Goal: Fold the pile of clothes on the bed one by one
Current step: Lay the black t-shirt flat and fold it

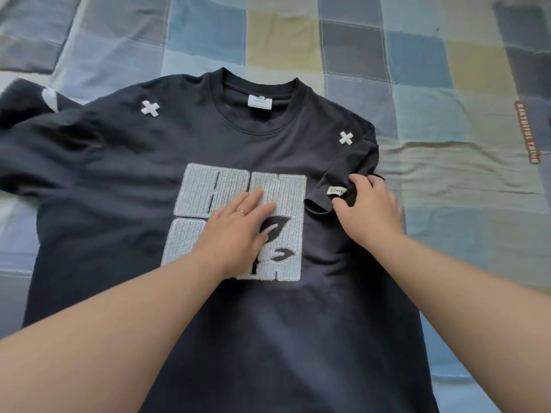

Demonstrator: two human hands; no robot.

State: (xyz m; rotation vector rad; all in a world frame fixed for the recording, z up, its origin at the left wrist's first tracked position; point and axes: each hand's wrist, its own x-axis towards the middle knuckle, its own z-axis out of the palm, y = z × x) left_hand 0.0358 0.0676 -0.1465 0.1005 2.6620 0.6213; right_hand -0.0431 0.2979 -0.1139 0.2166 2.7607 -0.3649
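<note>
The black T-shirt (268, 323) lay face-up & spread across the bed (447, 84), collar away from the person, hem toward them. The left hand (235, 231) rested flat on the grey chest print (202, 186), fingers (256, 195) straight & pressing the cloth down, gripping nothing. The right hand (369, 210) had its fingers (357, 181) & thumb curled round the hem of the sleeve (325, 192) on that side, which was turned inward over the chest, just beside the print. The opposite sleeve (44, 129) lay out to the left, unfolded & a bit rumpled.

Judged stage: first side fold of this shirt, w/ the rest of the folding not yet done.

Risks from here:
- The sleeve was bunched at the shoulder, not flat. If pressed as is, it could set a lumpy crease.
- If the right hand pulled further across w/o the left holding firm, the whole body could slide on the quilt & skew the collar off centre.
- The soft, wrinkled bed surface gave little backing, so edges may fold unevenly.
- The left hand sat near the fold line, so cloth brought over could catch on it.
</note>
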